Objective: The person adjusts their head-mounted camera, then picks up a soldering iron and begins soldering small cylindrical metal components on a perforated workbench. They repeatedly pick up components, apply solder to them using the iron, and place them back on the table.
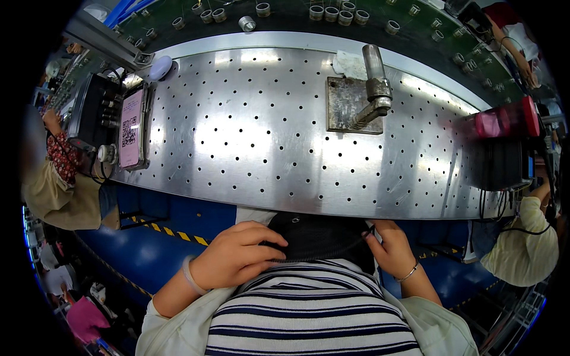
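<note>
Below the front edge of the metal workbench (pixel 208 187), black cloth (pixel 320 240) with a small pale mark lies across my lap. My left hand (pixel 246 252), with a pale band at its wrist, rests along the left side of this cloth, its fingers stretched out and somewhat apart. At the cloth's right edge, my right hand (pixel 389 246) has thumb and fingers drawn together on the fabric; a thin bracelet circles that wrist. Farther away, a worn steel fixture (pixel 374 89) with an upright cylinder stands on a square plate (pixel 341 104). Neither hand touches it.
A pink panel (pixel 132 130) with a printed code stands at the bench's left, near a white oval object (pixel 160 68). A red container (pixel 507 120) sits atop a black box at right. Metal rings (pixel 247 24) lie on the green belt beyond. People sit on both sides.
</note>
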A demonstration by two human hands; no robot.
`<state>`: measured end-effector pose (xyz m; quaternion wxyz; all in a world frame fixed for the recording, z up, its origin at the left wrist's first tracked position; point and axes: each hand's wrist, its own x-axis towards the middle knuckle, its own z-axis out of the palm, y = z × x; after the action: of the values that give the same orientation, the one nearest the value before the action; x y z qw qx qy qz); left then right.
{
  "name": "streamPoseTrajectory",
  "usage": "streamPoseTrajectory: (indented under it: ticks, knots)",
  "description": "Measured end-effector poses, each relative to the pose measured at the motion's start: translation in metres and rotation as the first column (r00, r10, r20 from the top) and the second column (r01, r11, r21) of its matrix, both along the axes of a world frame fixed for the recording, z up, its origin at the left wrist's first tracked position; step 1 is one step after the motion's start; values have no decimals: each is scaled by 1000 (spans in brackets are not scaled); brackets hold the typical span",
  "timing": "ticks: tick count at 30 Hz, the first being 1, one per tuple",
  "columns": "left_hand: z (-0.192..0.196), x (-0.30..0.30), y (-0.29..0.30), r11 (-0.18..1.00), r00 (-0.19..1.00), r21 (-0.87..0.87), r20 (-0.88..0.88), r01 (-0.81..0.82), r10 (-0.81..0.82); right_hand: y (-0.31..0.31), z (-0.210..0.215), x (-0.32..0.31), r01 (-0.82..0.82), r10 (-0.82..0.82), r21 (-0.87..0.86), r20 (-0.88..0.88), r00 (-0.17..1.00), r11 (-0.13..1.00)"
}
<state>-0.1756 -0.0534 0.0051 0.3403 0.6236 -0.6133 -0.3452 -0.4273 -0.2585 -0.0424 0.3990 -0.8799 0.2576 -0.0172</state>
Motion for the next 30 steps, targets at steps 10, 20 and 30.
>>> streamPoseTrajectory:
  ticks: [10,20,30]
  knots:
    - [-3,12,18,927,868,348,-405,-143,286,-27,62,-28,-263,224,705,150,963,659]
    - [-29,10,11,843,835,494,-357,-212,419,-5,40,-24,-158,199,131,-429,881,979]
    - [-67,8,-17,997,990,13,-124,-72,73,0,41,-10,-299,310,84,-343,887,950]
